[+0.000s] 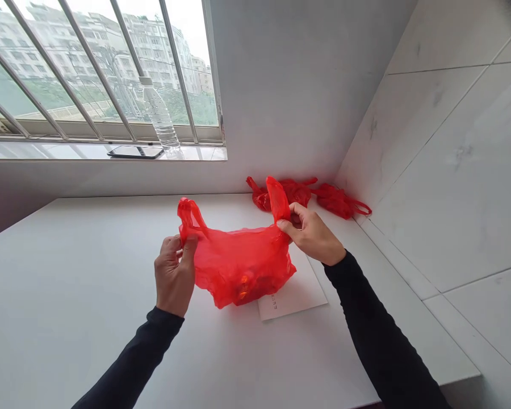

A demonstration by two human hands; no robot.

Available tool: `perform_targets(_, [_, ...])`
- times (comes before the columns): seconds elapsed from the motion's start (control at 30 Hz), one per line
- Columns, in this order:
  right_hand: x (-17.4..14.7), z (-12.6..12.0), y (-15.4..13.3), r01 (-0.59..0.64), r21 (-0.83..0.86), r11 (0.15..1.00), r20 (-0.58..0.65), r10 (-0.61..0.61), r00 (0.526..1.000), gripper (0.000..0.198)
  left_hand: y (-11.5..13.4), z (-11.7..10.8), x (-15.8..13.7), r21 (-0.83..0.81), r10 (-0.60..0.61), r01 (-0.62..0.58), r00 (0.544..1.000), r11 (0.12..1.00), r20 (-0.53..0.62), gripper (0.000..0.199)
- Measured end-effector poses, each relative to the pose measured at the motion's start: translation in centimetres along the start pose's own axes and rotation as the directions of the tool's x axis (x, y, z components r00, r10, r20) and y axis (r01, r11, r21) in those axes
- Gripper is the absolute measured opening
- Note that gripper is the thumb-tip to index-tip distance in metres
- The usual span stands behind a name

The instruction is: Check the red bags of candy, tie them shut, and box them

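A red plastic bag (238, 255) is stretched out between my two hands, its looped handles sticking up at both ends. My left hand (175, 272) pinches it below the left handle. On the other side, my right hand (313, 230) grips the base of the right handle between thumb and fingers. Something with an orange glint shows through the thin plastic at the bottom, too blurred to name. Partly covered by the bag, a white sheet or booklet (300, 292) with a short line of print lies on the white table (89, 295).
Two more red plastic bags, one bunched (298, 193) and one beside it (338, 200), lie at the back right by the wall. On the sill of the barred window stand a clear bottle (159, 116) and a flat dark device (135, 152). Tiled wall (464, 170) borders the right.
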State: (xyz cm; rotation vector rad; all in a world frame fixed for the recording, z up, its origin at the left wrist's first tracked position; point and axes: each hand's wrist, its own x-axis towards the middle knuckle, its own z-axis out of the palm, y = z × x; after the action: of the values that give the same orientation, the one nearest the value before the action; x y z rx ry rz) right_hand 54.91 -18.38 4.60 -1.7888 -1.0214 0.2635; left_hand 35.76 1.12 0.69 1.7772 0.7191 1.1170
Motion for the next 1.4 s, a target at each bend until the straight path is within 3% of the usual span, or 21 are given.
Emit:
perform_targets(0.13, [-0.6, 0.0, -1.4, 0.078, 0.066, 0.995, -0.027, -0.077, 0.997, 0.012, 0.9, -0.1, -0.2, -0.059, 0.036, -0.044, 0.991, 0.997, -0.128, 0.031])
perform_targets(0.23, [-1.0, -0.1, -1.8, 0.057, 0.006, 0.998, 0.052, -0.057, 0.997, 0.011, 0.9, 0.0, -0.5, -0.127, -0.018, 0.014, 0.999, 0.992, -0.034, 0.016])
perform_targets(0.33, [-1.1, -0.2, -1.5, 0.023, -0.107, 0.994, 0.164, -0.005, 0.986, 0.018, 0.5, 0.0, -0.6, -0.164, -0.089, 0.107, 0.990, 0.981, 0.112, 0.011])
perform_targets(0.43, [-0.8, -0.4, -0.7, 0.013, -0.164, 0.986, 0.184, 0.017, 0.983, 0.030, 0.2, -0.2, -0.3, -0.249, -0.146, 0.189, 0.972, 0.950, 0.182, 0.011])
perform_targets(0.57, [0.4, -0.2, 1.5, -0.122, -0.108, 0.987, 0.209, 0.143, 0.967, 0.052, 0.3, -0.6, 0.7, -0.411, -0.254, 0.245, 0.967, 0.878, 0.034, 0.008])
perform_targets(0.63, [0.9, 0.7, 2.5, -0.134, -0.184, 0.974, 0.268, 0.181, 0.946, 0.058, 0.6, -0.8, 1.2, -0.436, -0.297, 0.231, 0.951, 0.870, -0.087, 0.009])
perform_targets(0.7, [1.0, 2.3, 3.2, -0.079, -0.311, 0.947, 0.302, 0.178, 0.936, 0.051, 0.9, -1.1, 1.5, -0.440, -0.307, 0.201, 0.934, 0.875, -0.184, 0.014])
perform_targets(0.8, [0.5, 5.6, 3.7, 0.007, -0.406, 0.914, 0.333, 0.141, 0.932, 0.030, 0.9, -1.4, 1.7, -0.408, -0.256, 0.151, 0.942, 0.900, -0.216, 0.021])
perform_targets(0.97, [-0.1, 9.2, 4.4, 0.074, -0.502, 0.861, 0.369, 0.136, 0.919, 0.066, 0.0, -1.8, 1.7, -0.319, -0.248, 0.174, 0.946, 0.931, -0.208, 0.030])
perform_targets(1.13, [0.6, 7.9, 5.8, -0.009, -0.579, 0.815, 0.285, 0.214, 0.934, 0.047, -0.4, -1.6, 1.6, -0.281, -0.280, 0.222, 0.942, 0.934, -0.184, 0.037])
perform_targets(1.27, [0.7, 5.0, 4.0, -0.085, -0.573, 0.815, 0.142, 0.202, 0.969, 0.030, -0.2, -1.3, 1.4, -0.305, -0.275, 0.245, 0.959, 0.920, -0.061, 0.037])
perform_targets(1.33, [0.2, 3.8, 1.8, -0.047, -0.503, 0.863, 0.059, 0.088, 0.994, 0.025, -0.1, -1.2, 1.3, -0.318, -0.266, 0.266, 0.963, 0.910, 0.044, 0.033])
perform_targets(1.4, [-0.7, 3.2, -0.7, 0.104, -0.343, 0.934, -0.028, -0.121, 0.992, 0.021, 0.0, -1.0, 1.1, -0.326, -0.245, 0.278, 0.960, 0.904, 0.139, 0.029])
